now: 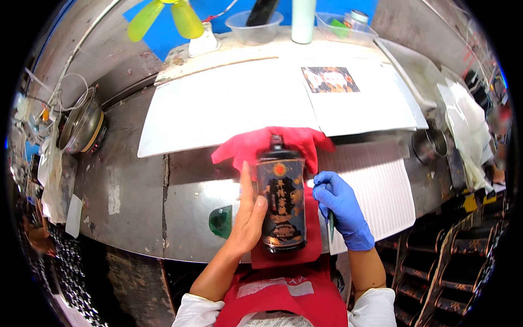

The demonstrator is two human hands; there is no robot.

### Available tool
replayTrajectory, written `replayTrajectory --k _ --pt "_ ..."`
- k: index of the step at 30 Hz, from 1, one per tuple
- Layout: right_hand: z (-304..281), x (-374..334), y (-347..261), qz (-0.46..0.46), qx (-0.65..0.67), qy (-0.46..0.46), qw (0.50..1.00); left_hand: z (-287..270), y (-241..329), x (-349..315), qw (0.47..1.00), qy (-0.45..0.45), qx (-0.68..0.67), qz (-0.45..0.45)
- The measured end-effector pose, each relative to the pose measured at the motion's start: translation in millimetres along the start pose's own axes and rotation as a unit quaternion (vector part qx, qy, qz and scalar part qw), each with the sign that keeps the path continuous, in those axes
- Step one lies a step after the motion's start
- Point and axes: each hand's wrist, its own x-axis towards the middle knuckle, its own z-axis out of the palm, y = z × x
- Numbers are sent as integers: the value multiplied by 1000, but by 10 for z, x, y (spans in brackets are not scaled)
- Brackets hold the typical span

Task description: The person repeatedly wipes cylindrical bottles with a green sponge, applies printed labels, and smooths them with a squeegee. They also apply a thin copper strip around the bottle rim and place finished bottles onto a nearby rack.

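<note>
A dark bottle [281, 200] with gold and orange decoration lies flat on a red cloth [265, 143], its neck pointing away from me. My left hand [249, 214], bare, lies flat against the bottle's left side with the fingers straight. My right hand [341, 205], in a blue glove, is at the bottle's right side and grips a thin dark tool [330, 224] that points down.
The metal bench [131, 207] carries white sheets [223, 103] and a ribbed white mat [381, 188]. A green piece [220, 220] lies left of my hand. A metal pot [81, 125] stands far left, a yellow fan [169, 19] and plastic tubs [253, 27] at the back, a metal cup [430, 144] right.
</note>
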Motion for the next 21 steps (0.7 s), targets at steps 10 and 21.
replayTrajectory --k 10,21 --pt "282 442 -95 -13 18 31 999 68 -313 247 981 117 -97 -118" --pt "327 498 -58 15 31 64 997 69 -291 276 979 114 -98 -136"
